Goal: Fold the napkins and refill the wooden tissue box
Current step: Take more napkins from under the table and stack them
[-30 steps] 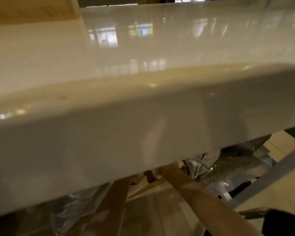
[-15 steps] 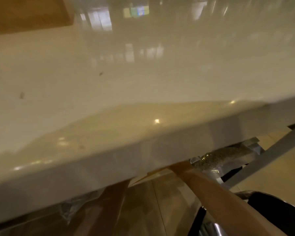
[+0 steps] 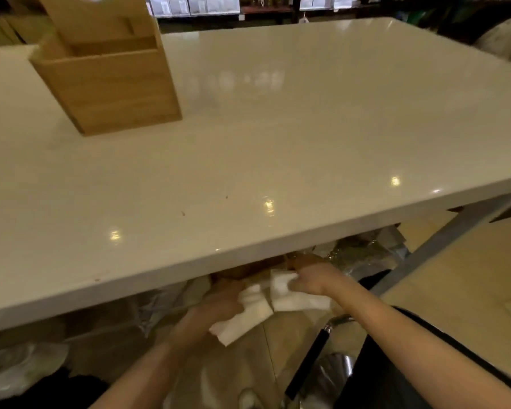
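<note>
Glossy white rectangular table (image 3: pixel 292 137) fills most of frame. Light wooden open-topped tissue box (image 3: pixel 106 75) stands at upper left on table top. Both my hands low in frame, below table's near edge. My left hand (image 3: pixel 219 305) closed on crumpled white paper napkin (image 3: pixel 245 314) hanging from fingers. My right hand (image 3: pixel 313 280) gripping second white paper napkin (image 3: pixel 292 296), just beside first; whether the two touch, hard to tell in blur. Crinkled silver foil wrapping (image 3: pixel 363 255) under table, behind right hand.
</note>
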`<state>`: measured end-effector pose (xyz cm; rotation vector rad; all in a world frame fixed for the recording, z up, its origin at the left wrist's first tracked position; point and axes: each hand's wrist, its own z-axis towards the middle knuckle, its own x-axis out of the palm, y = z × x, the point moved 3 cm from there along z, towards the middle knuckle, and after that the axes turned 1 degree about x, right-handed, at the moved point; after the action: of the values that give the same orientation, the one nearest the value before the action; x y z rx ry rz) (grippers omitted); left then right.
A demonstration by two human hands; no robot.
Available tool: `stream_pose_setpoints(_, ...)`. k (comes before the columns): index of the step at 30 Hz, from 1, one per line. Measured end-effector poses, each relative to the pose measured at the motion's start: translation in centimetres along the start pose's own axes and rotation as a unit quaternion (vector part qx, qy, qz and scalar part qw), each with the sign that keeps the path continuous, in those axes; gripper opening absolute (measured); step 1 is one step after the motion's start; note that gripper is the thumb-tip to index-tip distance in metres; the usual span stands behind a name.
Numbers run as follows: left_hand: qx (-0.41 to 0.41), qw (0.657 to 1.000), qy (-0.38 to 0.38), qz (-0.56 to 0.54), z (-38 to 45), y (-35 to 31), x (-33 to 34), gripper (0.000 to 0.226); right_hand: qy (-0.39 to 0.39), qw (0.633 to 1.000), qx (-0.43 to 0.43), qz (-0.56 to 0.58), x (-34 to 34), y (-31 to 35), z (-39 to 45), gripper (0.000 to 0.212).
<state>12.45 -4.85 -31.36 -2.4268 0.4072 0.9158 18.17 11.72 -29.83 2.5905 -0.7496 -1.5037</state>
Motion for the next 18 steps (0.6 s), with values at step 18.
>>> stream_pose_setpoints(18,0.170,0.971,0.117,0.124,-22.4,-7.9,-12.0,0.029,0.046,0.987,-0.152,0.006,-14.6,8.3,-21.0,0.012)
